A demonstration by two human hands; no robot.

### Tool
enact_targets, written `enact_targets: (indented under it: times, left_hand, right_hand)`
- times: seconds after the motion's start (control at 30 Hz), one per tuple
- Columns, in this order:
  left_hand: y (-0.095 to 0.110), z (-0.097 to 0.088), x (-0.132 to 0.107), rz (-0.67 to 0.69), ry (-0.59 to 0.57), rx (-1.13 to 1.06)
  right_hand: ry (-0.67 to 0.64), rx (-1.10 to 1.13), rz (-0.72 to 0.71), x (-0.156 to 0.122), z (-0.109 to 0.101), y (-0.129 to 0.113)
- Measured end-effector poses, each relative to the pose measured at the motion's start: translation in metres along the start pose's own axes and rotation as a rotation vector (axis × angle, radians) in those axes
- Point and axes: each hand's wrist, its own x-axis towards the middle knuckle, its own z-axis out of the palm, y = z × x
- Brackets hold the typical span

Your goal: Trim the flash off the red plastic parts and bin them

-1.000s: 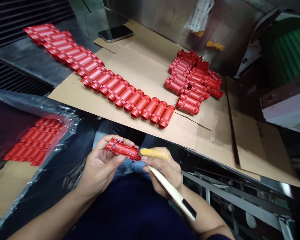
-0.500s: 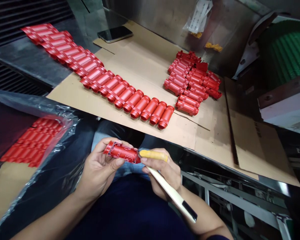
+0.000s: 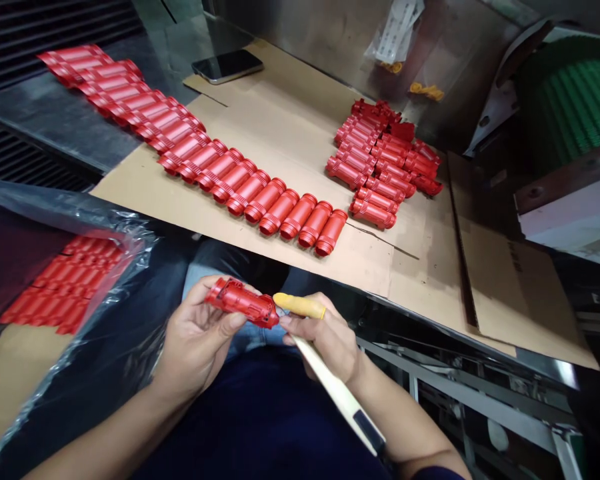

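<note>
A red tube [image 3: 243, 303] is held level, or nearly so, above the lap, pinched along its sides between the thumb and fingers of the left hand [image 3: 195, 340]. A tool with a cream handle [image 3: 337, 393] is gripped in the right hand [image 3: 330, 340], its dark-banded end pointed back toward the forearm; its working tip is hidden by the fingers. The index finger is sheathed in a yellow finger cover [image 3: 300, 305], which is rested against the near-right end of the tube.

Beyond the hands, a long slanting row of red tubes [image 3: 263, 200] is laid side by side on the cardboard-covered counter [image 3: 280, 120]. To the right of the row, a heap of red pieces [image 3: 387, 157] is gathered. A phone [image 3: 229, 65] is placed behind the row. At the back, a clear bag with paper in it [image 3: 397, 33] and some loose yellow finger covers [image 3: 427, 91] can be seen. To the left, more red tubes [image 3: 65, 287] are packed in rows inside a plastic-lined box [image 3: 115, 300].
</note>
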Motion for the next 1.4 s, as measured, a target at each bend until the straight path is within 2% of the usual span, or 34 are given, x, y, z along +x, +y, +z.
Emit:
enact_targets:
  times: [0.13,0.27,0.4,0.53,0.57,0.7,0.73,0.8,0.87,0.93,0.97,1.03,1.13,1.2,1.27,1.4]
  left_hand:
    - [0.001,-0.001,0.007,-0.259,-0.011,-0.107]
    - [0.004,0.0,0.013,-0.441,-0.036,-0.127]
    - [0.008,0.005,0.012,-0.375,-0.065,-0.07]
    - [0.009,0.009,0.01,-0.23,-0.03,-0.009]
    - [0.009,0.009,0.009,-0.206,-0.024,0.0]
    - [0.01,0.007,0.008,-0.214,-0.045,-0.014]
    - [0.01,0.006,0.008,-0.229,-0.055,-0.027]
    - [0.01,0.003,0.006,-0.236,-0.068,-0.044]
    - [0.007,-0.001,0.003,-0.204,-0.074,-0.028]
    - [0.005,-0.006,0.0,-0.155,-0.082,0.019]
    - [0.004,-0.008,-0.001,-0.131,-0.09,0.045]
    - [0.003,-0.011,-0.002,-0.079,-0.103,0.085]
    - [0.002,-0.013,-0.003,-0.039,-0.111,0.108]
    - [0.002,-0.013,-0.003,-0.043,-0.122,0.111]
    - [0.0,-0.014,-0.003,-0.042,-0.143,0.107]
    - [-0.002,-0.015,-0.004,-0.03,-0.178,0.109]
  right_hand:
    - [-0.197,-0.086,-0.024,0.006,-0.015,0.001]
    - [-0.223,-0.103,-0.057,0.003,-0.016,0.006]
    - [-0.04,0.033,-0.011,-0.007,-0.004,0.012]
    - [0.108,0.202,0.285,-0.014,0.01,0.013]
    - [0.131,0.222,0.318,-0.015,0.013,0.012]
    - [0.132,0.179,0.147,-0.016,0.015,0.01]
    - [0.133,0.209,0.153,-0.016,0.015,0.008]
    - [0.126,0.453,0.292,-0.016,0.014,0.004]
    - [0.071,0.857,0.478,-0.016,0.013,-0.001]
    - [-0.051,1.172,0.529,-0.015,0.011,-0.006]
    - [-0.104,1.223,0.505,-0.014,0.009,-0.008]
    - [-0.097,1.081,0.414,-0.011,0.004,-0.011]
    - [0.115,0.502,0.329,-0.006,-0.003,-0.013]
    - [0.186,0.22,0.26,-0.004,-0.003,-0.013]
    - [0.172,0.119,0.175,-0.005,-0.001,-0.013]
    - [0.161,0.094,0.096,-0.005,0.005,-0.014]
